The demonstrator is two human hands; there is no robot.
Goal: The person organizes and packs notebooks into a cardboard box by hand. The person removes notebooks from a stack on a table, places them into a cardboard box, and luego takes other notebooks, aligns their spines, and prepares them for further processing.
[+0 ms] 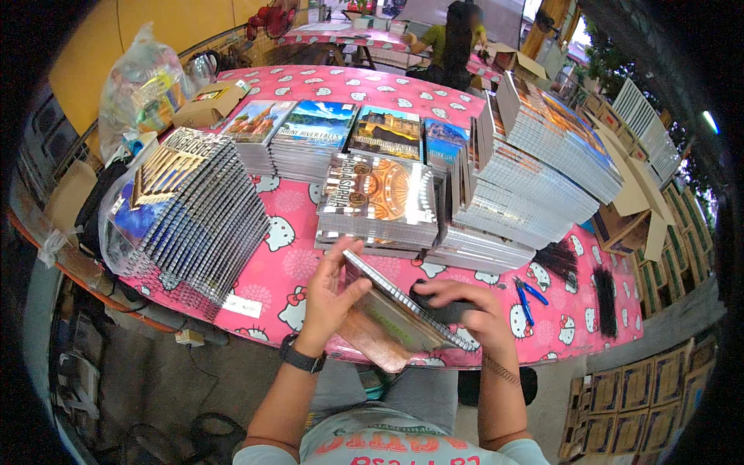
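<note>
In front of me a spiral-bound notebook (403,314) is tilted up above the table's near edge, its wire spine running along the top. My left hand (335,288) grips its upper left corner, thumb on the near face and fingers behind. At the spine's right part is my right hand (474,310), its fingers curled over a dark rounded object (448,307) whose kind I cannot make out. Blue-handled pliers (527,301) lie on the table to the right of that hand. Beyond the notebook stands a stack of notebooks (380,198) with a domed-ceiling cover.
A leaning notebook stack (194,209) stands left, taller stacks (535,170) right, all on a pink patterned table (291,263). Black wire bundles (604,302) lie at the right. Cartons (632,395) sit lower right. A plastic bag (143,89) and another person (457,43) are farther back.
</note>
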